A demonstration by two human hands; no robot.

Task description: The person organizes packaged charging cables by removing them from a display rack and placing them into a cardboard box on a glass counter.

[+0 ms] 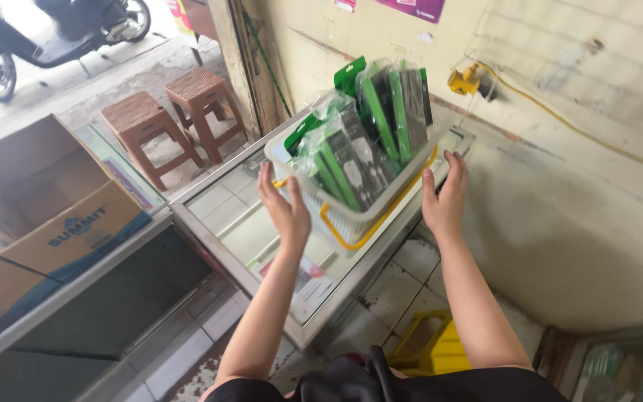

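Observation:
A white plastic basket (pixel 351 223) with a yellow handle stands on a glass counter (pixel 232 223). It is packed with several green and black packets in clear wrap (pixel 370 134). My left hand (pixel 286 208) is open, palm toward the basket's left side, a little short of it. My right hand (pixel 444 197) is open beside the basket's right end, fingers up and close to the rim. Neither hand holds anything.
An open cardboard box (pixel 46 201) sits on a second counter at the left. Two brown plastic stools (pixel 176 119) stand outside by a scooter (pixel 46 37). A cream wall (pixel 582 186) rises at the right. A yellow stool (pixel 433 346) stands on the tiled floor below.

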